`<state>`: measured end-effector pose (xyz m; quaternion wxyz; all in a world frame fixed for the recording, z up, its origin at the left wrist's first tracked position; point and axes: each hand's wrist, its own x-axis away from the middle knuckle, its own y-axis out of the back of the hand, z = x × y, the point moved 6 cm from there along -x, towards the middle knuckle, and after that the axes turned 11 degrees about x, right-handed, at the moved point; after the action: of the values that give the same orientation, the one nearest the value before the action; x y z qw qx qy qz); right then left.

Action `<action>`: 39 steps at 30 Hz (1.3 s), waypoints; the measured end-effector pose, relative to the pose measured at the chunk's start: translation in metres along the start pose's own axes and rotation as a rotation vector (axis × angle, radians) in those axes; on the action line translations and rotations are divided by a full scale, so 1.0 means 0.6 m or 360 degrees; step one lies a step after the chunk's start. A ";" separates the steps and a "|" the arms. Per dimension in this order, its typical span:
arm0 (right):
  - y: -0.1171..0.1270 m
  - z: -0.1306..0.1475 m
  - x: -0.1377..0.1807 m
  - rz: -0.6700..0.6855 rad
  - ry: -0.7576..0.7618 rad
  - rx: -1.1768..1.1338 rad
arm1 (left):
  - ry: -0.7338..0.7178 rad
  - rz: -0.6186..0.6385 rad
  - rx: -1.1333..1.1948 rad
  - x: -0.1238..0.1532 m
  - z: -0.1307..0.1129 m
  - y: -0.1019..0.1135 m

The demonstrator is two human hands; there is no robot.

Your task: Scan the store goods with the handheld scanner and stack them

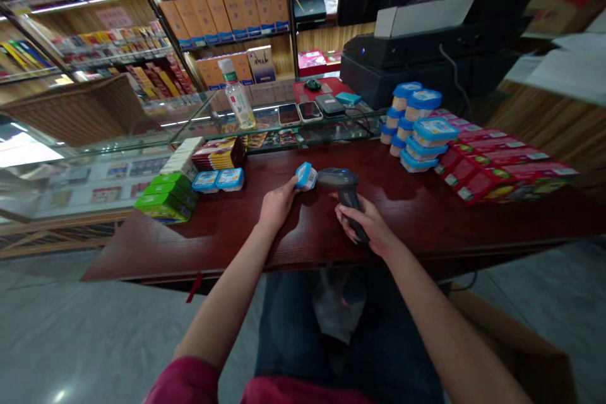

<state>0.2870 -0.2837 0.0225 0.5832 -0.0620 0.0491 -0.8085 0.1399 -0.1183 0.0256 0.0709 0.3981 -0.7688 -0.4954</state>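
Observation:
My left hand (278,203) is closed on a small blue-lidded tub (305,176), tilted so that a barcode label faces right. In my right hand (367,222) is a black barcode scanner (344,188), gripped round its handle. Its head is just right of the tub, pointing at the label. Two similar blue-and-white tubs (218,180) lie side by side left of my left hand. To the right of the scanner stand stacks of blue-lidded tubs (418,120).
Green boxes (165,197), white boxes (184,158) and dark red-and-yellow packets (220,153) sit on the desk's left. Red boxes (492,158) line its right. Behind, a glass counter carries a bottle (239,98) and phones (299,113). A black machine (411,63) stands back right.

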 end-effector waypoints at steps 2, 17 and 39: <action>0.000 0.000 0.000 0.0019 0.0015 -0.0001 | -0.0001 0.0005 -0.0028 0.002 -0.002 0.000; 0.004 -0.002 0.000 -0.0147 -0.0027 0.0019 | -0.0469 -0.0181 -0.0345 0.021 -0.028 0.012; -0.079 -0.007 -0.025 -0.0018 -0.0018 0.0043 | 0.0779 -0.0484 -0.0915 0.036 0.165 0.283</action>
<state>0.2469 -0.2544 0.0251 0.5795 -0.0589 0.0345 -0.8121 -0.0164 -0.0309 0.1089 0.2863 0.5774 -0.4917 -0.5856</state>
